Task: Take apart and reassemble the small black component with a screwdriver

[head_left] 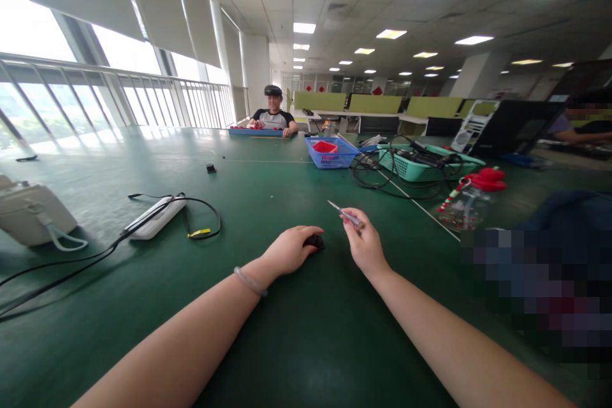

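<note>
My right hand [367, 245] is closed around the clear handle of a small screwdriver [352, 217], whose thin metal tip points up and to the left. To its left, my left hand [291, 248] curls over a small black object [314, 242] at table level. The fingers and thumb wrap around that object, and its kind is not clear. A gap of bare green table [306, 331] lies between the two hands. The screwdriver tip is apart from the black object.
At left are a white power bank [157, 220] with black cables and a white bag [36, 213]. A blue basket [333, 156], a green basket [411, 169] with tangled cables and a red-lidded bottle [471, 204] stand to the right. Across the table sits a person [273, 116].
</note>
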Tool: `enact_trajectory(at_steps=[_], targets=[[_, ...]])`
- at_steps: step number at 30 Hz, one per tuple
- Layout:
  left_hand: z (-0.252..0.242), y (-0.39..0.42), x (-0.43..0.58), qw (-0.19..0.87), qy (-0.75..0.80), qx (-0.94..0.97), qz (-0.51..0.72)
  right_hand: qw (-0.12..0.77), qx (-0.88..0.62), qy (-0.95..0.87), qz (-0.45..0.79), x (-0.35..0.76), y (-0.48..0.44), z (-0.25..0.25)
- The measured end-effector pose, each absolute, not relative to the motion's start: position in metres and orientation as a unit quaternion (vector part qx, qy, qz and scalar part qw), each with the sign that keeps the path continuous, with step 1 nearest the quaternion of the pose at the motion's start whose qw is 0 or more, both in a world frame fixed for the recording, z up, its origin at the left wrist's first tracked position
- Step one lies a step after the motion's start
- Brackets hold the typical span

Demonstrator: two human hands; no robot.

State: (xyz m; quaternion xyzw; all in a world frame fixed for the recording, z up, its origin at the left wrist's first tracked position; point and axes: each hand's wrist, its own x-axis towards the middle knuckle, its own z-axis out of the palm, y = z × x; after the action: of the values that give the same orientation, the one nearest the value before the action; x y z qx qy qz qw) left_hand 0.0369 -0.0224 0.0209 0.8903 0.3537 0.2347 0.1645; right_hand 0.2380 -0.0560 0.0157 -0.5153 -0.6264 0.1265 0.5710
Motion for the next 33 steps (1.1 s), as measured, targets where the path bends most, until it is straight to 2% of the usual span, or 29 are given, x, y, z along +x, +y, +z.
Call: enact_trajectory(at_steps=[7, 16, 33], targets=[[0.006, -0.012, 0.027, 0.233, 0.375, 0.849, 0.289, 0.527, -0.49, -0.694, 0.022, 0.23, -0.068, 0.025], [0.006, -0.009, 0.025, 0.203, 0.418, 0.841, 0.277, 0.488, -0.459, -0.739, -0.075, 0.221, -0.087, 0.035], [0.003, -0.007, 0.028, 0.164, 0.404, 0.858, 0.27, 0.443, -0.401, -0.799, -0.072, 0.216, -0.094, 0.04]])
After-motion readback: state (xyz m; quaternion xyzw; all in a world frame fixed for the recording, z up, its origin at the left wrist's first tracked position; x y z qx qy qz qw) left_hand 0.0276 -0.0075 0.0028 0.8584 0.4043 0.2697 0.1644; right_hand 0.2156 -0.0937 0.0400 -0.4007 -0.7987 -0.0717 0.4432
